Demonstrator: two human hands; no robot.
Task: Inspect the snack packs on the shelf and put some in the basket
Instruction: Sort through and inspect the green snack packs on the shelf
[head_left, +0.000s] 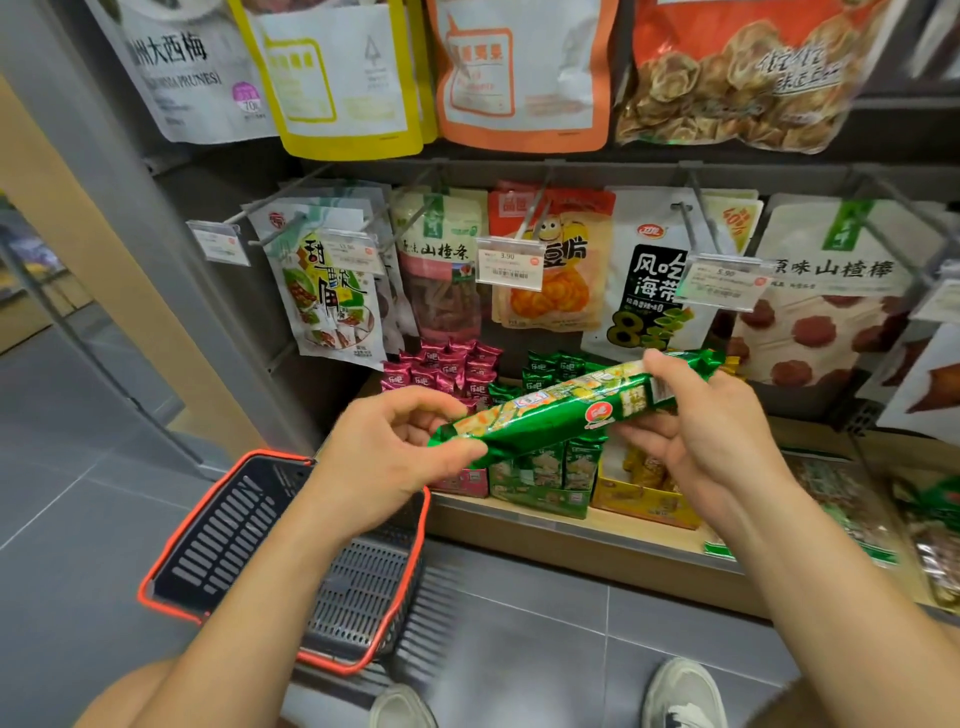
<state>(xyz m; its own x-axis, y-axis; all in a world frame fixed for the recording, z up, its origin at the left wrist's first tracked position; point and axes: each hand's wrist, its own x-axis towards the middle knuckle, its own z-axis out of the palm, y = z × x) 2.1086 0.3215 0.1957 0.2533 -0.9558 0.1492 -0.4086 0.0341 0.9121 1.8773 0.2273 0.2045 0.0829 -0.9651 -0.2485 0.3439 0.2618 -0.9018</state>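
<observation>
Green snack pack aslant — lower end in left fingers' pinch, upper end within right fingers' curl.

Unreadable from my seat
My left forearm hides the middle of the basket; my left hand and right hand cover parts of the green snack pack. The top-row pouches are cut by the upper edge, the price tag print is too small, and the lower-right packs are smeared.

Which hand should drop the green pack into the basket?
Left, likely. The left hand pinches the green pack at its end directly above the basket; the right hand holds the other end, over the shelf.
</observation>
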